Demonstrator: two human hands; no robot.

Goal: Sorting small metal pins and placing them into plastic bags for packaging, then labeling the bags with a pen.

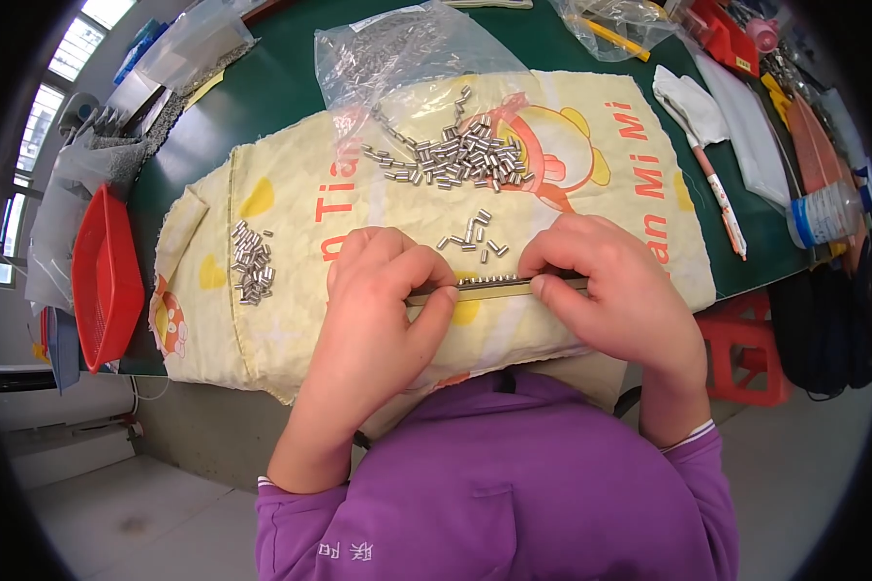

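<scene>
While pins (pixel 465 160) lie heaped beyond, left hand (pixel 383 276) and right hand (pixel 601 276) fingers pinch slotted strip (pixel 494 286) ends.

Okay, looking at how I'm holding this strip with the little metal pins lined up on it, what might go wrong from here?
1. The slim strip is pinched only at its ends by the left hand and right hand; a tilt would likely spill the row of pins on it.
2. The loose pins lie right beside your fingers and could be knocked about.
3. The cloth hangs over the table edge, so stray pins may roll off.
</scene>
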